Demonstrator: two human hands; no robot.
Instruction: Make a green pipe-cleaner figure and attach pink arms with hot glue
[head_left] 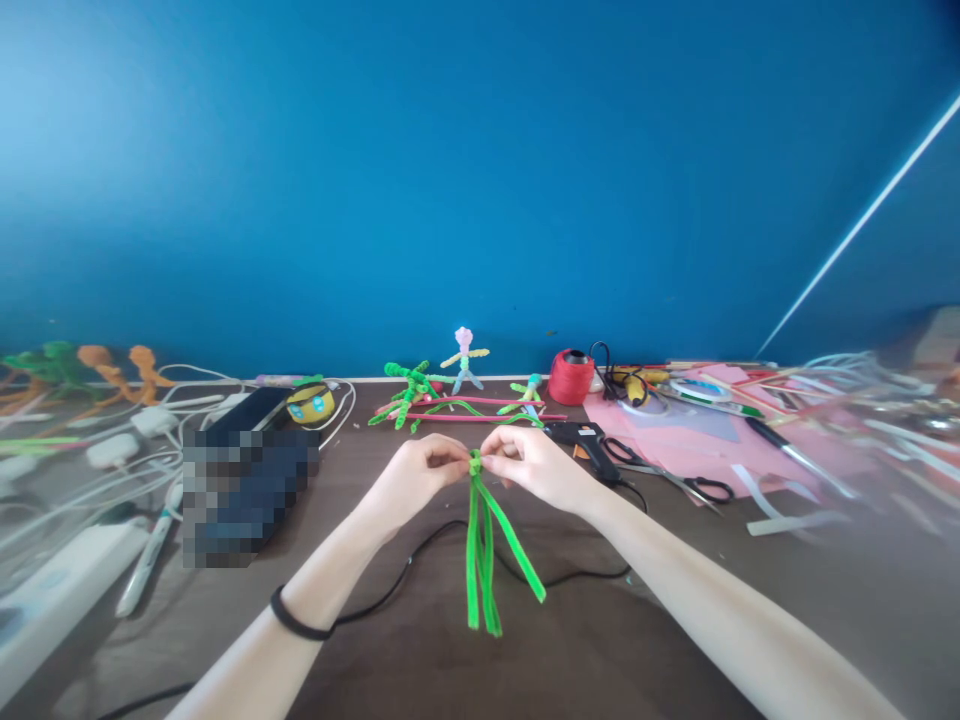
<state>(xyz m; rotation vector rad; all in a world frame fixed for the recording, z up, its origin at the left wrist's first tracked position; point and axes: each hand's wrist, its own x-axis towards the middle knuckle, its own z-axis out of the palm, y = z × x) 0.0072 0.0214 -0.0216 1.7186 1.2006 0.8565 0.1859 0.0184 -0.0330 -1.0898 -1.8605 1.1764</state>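
Note:
Both hands meet above the brown table (420, 660) and pinch the top of a bundle of green pipe cleaners (484, 550). My left hand (420, 478) grips the twisted top from the left, fingers curled. From the right, my right hand (529, 465) pinches the same knot. The green strands hang down loose below the hands, splaying toward the table. A black band circles my left wrist.
A black glue gun (581, 437) and scissors (675, 480) lie right of the hands, on and beside pink paper (675, 430). A red thread spool (570, 377), pipe-cleaner figures (465, 360) and green pieces (409, 390) stand at the back. White cables (97, 450) and a blurred-out dark object lie left.

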